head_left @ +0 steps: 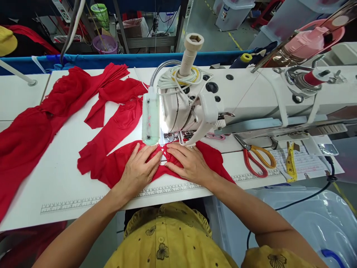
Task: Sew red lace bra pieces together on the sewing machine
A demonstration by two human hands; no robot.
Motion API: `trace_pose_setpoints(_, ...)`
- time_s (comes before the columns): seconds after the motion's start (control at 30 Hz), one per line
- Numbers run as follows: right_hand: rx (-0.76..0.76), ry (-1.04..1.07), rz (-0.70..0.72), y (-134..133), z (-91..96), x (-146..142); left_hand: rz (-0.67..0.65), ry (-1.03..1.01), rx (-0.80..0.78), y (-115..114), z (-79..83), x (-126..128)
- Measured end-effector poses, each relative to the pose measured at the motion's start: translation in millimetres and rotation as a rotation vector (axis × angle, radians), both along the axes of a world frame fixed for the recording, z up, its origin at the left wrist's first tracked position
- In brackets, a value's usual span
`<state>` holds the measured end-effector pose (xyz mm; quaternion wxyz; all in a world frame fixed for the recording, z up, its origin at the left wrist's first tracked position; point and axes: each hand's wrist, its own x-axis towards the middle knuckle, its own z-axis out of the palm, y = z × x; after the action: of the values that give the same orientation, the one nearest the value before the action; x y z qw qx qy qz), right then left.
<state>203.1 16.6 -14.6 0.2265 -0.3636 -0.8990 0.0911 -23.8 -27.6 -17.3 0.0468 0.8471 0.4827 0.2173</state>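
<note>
A red lace bra piece lies flat on the white sewing table, its middle close to the presser foot of the sewing machine. My left hand rests on it left of the foot, fingers stretched out over the cloth. On the other side my right hand lies flat, fingertips just in front of the foot. Between the hands shows a small gap in the red cloth. The needle itself is hard to make out. A lit pale green plate hangs beside the machine head.
More red bra pieces spread across the table's left. Scissors with red and yellow handles, a yellow tape measure and a paper sheet lie right. A printed ruler runs along the front edge. A clear plastic bin stands below.
</note>
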Motion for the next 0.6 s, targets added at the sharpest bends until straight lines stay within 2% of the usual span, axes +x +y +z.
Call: trace_pose_setpoints(0.6, 0.018, -0.013, 0.012, 0.9, 1.1, -1.3, -0.007, 0.008, 0.012, 0.9, 1.2, -0.2)
